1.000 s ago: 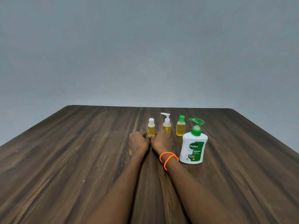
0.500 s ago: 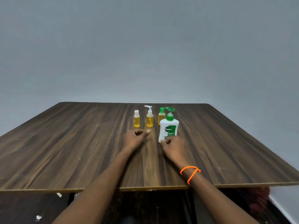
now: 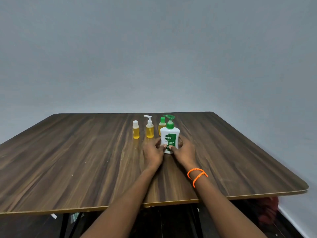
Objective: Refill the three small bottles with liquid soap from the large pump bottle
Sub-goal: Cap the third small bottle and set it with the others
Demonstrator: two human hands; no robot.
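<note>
The big brown table (image 3: 72, 162) is in front of me, with a gray wall (image 3: 154, 48) behind it. My left hand (image 3: 153, 152) and my right hand (image 3: 184, 151) both wrap around the bottom of the big white soap bottle (image 3: 169, 136) — it stands up straight near the middle of the table. An orange bracelet (image 3: 197, 176) is on my right wrist. Three little yellow bottles stand in a row behind: the white cap bottle (image 3: 136, 130), the white pump bottle (image 3: 149, 128), and the green cap bottle (image 3: 162, 125) — partly hidden, maybe touching the big one.

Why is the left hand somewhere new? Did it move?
Yes. The left hand went right, from near the pump-top small bottle onto the big soap bottle.
</note>
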